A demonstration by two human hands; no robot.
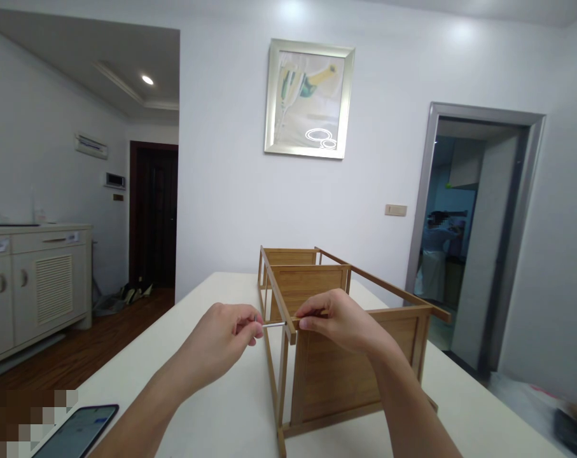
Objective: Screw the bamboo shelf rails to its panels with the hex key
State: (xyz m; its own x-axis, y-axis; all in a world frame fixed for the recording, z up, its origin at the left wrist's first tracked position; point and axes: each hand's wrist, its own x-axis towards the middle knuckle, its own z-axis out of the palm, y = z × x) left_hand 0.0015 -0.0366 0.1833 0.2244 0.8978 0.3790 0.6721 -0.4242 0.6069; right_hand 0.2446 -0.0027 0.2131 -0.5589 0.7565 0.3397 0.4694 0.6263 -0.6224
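A brown wooden shelf rack (345, 369) lies on its side on the white table (212, 407), with its panels standing upright. My left hand (226, 334) is closed in a pinch on a thin metal hex key (273, 325). The key's far end meets the outer face of the rack's upper left rail (279, 299), close to the rail's near end. On the other side of that rail, my right hand (333, 318) pinches the corner of the nearest shelf panel between thumb and fingers. The fastener at the key's tip is too small to make out.
A phone (81, 432) lies at the table's lower left edge. Beyond the table stand a white cabinet (49, 273) on the left and a wall with a framed picture (310, 98). Through the right doorway, a person (436, 248) is in another room. Plastic bags (531, 401) lie at lower right.
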